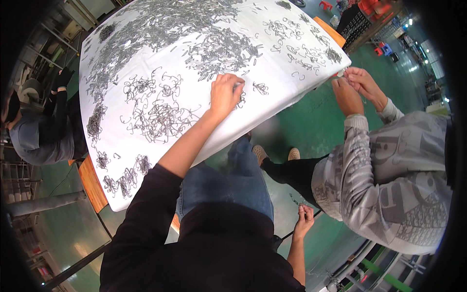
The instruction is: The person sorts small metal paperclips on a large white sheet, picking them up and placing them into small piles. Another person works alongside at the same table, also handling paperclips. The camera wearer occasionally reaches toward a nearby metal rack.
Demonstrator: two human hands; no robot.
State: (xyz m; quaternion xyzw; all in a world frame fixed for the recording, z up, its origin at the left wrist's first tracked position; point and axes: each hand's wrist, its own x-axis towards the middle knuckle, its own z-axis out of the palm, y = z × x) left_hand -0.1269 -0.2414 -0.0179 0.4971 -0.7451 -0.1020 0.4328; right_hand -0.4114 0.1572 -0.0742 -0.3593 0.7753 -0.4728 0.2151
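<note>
Centre frame: the left hand (224, 95) presses closed fingertips onto small bent wire hooks (160, 117) scattered over the white-covered table (272, 104). Lower right, the right hand (305, 217) pinches one hook (295, 200). The hooks look light, stiff and prone to tangling; best pinched singly at the bend.

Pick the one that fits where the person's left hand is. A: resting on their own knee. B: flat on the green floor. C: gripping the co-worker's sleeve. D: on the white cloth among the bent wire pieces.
D: the left hand reaches out onto the white cloth, fingertips down among the bent wire pieces scattered over it.
</note>
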